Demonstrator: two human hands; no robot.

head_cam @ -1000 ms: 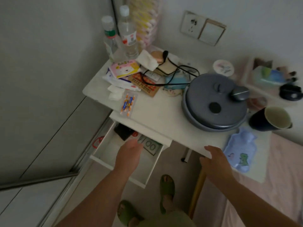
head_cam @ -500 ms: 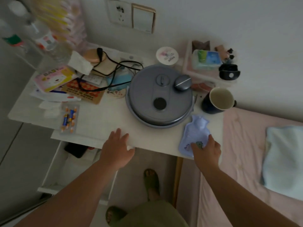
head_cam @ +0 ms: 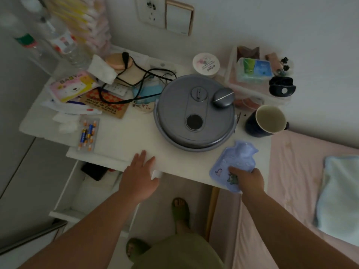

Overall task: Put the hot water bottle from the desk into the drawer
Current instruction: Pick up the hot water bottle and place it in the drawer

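Pot (head_cam: 194, 113) behind hot water bottle (head_cam: 233, 162), mug (head_cam: 266, 121) beside; drawer (head_cam: 64, 193) open

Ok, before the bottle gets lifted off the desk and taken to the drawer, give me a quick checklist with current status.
1. Right hand on the hot water bottle: ok, fingers on its near end.
2. Firm grip closed: cannot tell.
3. Drawer open: ok.
4. Room in the drawer: cannot tell, a dark object lies at the back and the left forearm hides part.
5. Left hand empty: ok, resting flat at the desk edge.
6. Bottle clear of the grey pot: ok.
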